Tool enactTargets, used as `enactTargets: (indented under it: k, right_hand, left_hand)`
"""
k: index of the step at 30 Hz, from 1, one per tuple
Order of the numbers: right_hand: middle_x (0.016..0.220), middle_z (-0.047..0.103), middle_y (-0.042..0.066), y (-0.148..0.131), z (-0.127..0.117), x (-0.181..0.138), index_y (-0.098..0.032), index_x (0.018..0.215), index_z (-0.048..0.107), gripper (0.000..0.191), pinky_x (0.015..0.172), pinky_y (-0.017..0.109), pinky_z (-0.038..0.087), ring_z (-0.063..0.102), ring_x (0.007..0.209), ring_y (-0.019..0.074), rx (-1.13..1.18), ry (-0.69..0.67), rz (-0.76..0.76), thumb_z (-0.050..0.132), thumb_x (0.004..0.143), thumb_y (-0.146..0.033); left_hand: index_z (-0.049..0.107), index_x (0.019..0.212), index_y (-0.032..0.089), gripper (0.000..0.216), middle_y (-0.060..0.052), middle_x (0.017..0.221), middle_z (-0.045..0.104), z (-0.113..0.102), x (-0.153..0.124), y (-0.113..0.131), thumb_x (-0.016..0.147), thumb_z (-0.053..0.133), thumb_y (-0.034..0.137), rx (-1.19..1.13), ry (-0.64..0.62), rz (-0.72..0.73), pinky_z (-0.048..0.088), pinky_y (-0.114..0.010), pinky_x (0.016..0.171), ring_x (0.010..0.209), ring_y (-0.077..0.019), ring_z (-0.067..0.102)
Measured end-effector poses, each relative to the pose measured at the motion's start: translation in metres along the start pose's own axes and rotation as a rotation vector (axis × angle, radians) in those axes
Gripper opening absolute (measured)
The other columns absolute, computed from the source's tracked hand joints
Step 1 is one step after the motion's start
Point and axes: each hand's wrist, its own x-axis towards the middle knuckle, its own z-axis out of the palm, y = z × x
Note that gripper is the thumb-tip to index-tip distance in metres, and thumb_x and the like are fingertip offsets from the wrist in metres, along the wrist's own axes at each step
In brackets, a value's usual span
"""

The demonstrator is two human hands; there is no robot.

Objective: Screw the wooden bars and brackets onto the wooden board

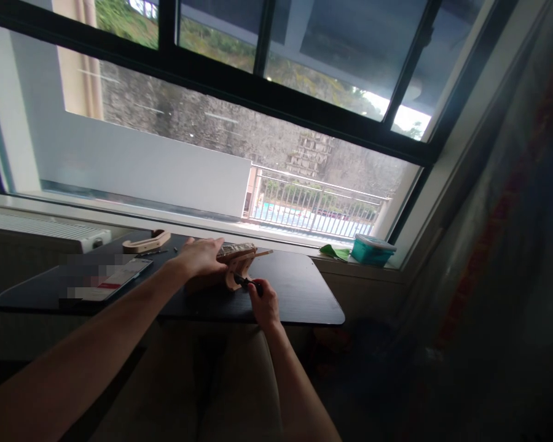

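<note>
On the dark table stands a small wooden piece [238, 270] with a curved side and a silvery, crinkled-looking top. My left hand [201, 256] is on its left side, the fingers closed over it. In my right hand [264, 303] is a black-handled tool that looks like a screwdriver [242, 281], its tip against the curved side; the exact contact is too small to make out. A thin wooden strip [263, 253] sticks out to the right from the top of the piece. My left hand hides part of the piece.
A curved wooden part [147, 244] lies at the table's back left, with thin dark items near it. A booklet or flat package [120, 279] rests on the table's [299, 294] left side. On the windowsill are a teal box [372, 250] and a green leaf-like thing [335, 252].
</note>
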Motion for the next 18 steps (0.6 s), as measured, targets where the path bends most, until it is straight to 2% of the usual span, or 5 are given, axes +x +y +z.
enactTargets:
  k: [2,6,13,18]
  right_hand:
    - [0.083,0.07,0.003,0.001,0.0,0.0,-0.022,0.094,0.064,0.024,0.072,0.029,0.047,0.063,0.078,0.0185,-0.007,-0.001,0.001,0.051,0.082,-0.037]
    - [0.086,0.07,0.003,0.0,0.001,0.0,-0.023,0.094,0.064,0.023,0.074,0.029,0.047,0.064,0.079,0.0188,-0.019,-0.014,0.003,0.051,0.082,-0.037]
    - [0.086,0.069,0.002,-0.004,-0.002,-0.003,-0.023,0.1,0.059,0.024,0.072,0.03,0.047,0.063,0.077,0.0186,-0.024,-0.031,-0.02,0.047,0.084,-0.037]
    - [0.087,0.068,0.002,-0.005,-0.001,-0.005,-0.023,0.101,0.058,0.023,0.072,0.029,0.047,0.063,0.077,0.018,-0.026,-0.063,-0.06,0.049,0.081,-0.031]
  left_hand:
    - [0.055,0.113,0.016,0.044,-0.009,0.105,0.065,0.0,0.009,0.011,0.079,0.06,0.044,0.036,-0.086,-0.022,0.044,-0.049,0.09,0.098,-0.0247,0.06]
    - [0.052,0.117,0.016,0.035,-0.009,0.118,0.056,0.002,0.02,0.017,0.087,0.053,0.033,0.095,-0.158,-0.079,0.051,-0.042,0.082,0.099,-0.0202,0.058]
    - [0.053,0.116,0.016,0.035,-0.009,0.116,0.057,-0.007,0.025,-0.001,0.086,0.054,0.034,0.105,-0.279,-0.022,0.051,-0.042,0.082,0.099,-0.0206,0.058]
    - [0.053,0.116,0.016,0.034,-0.008,0.116,0.057,-0.005,0.021,-0.011,0.087,0.053,0.033,0.091,-0.266,-0.012,0.051,-0.042,0.082,0.098,-0.0202,0.058]
